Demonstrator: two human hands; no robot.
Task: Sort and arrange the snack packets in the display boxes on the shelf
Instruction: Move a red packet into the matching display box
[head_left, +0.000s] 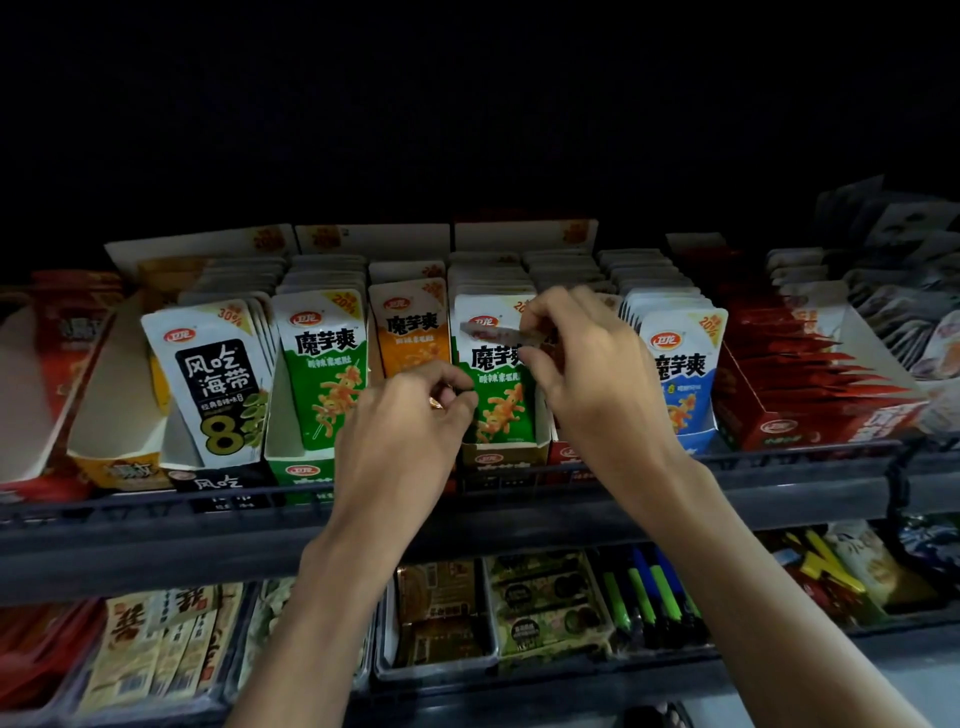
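Note:
Cardboard display boxes of upright snack packets stand in a row on the upper shelf. From the left there is a white and black packet (218, 374), a green packet (322, 364), an orange packet (410, 332), a second green packet (498, 400) and a blue packet (680, 364). My right hand (587, 364) pinches a small blurred packet (491, 332) by its right end, holding it nearly edge-on in front of the second green packet. My left hand (410, 421) hovers in front of the orange packets' box with fingers curled toward the thumb. Whether it holds anything does not show.
A dark shelf rail (156, 519) runs along the front of the boxes. A red box of red packets (810, 395) stands at the right, and a tilted white and orange box (119, 415) at the left. The lower shelf holds trays of other snacks (545, 608).

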